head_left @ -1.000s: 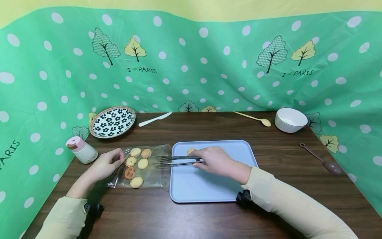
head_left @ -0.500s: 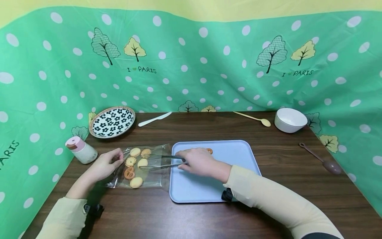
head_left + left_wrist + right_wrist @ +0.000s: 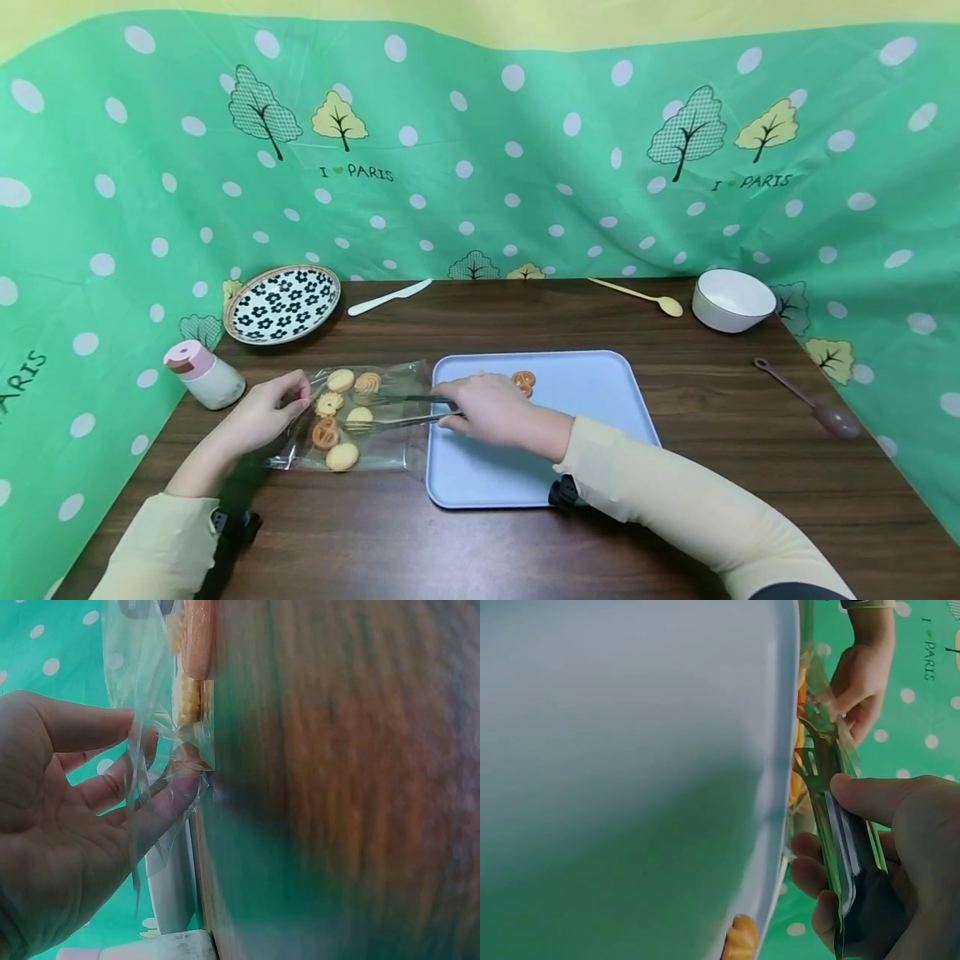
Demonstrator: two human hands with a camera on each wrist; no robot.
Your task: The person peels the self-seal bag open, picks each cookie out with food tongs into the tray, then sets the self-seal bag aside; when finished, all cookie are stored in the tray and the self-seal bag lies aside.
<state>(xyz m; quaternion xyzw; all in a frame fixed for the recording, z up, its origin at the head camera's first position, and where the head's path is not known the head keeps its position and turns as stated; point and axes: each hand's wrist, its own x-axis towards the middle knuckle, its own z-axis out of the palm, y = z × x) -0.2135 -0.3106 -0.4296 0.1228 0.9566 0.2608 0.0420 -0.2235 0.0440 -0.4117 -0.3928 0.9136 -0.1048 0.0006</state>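
My left hand (image 3: 258,417) pinches the left edge of a clear plastic bag (image 3: 386,450) and lifts it a little, as the left wrist view shows. Several cookies lie in the bag, among them a pretzel cookie (image 3: 326,433) and a round cookie (image 3: 360,415). My right hand (image 3: 495,408) grips metal tongs (image 3: 847,847) over the blue tray (image 3: 517,475). The forked tong ends reach into the bag, around the round cookie; whether they touch it I cannot tell. Another pretzel cookie (image 3: 523,382) sits on the tray, just behind the right hand.
A flowered plate (image 3: 282,305) and a white knife (image 3: 390,297) are at the back left, near a pink-lidded jar (image 3: 205,375). At the back right stand a yellow spoon (image 3: 637,296) and a white bowl (image 3: 733,300), with a brown spoon (image 3: 810,400) in front.
The right hand has moved left with the tongs, pushing their ends deeper into the bag around the round cookie. The pretzel cookie on the tray has come into view. The left hand stays put.
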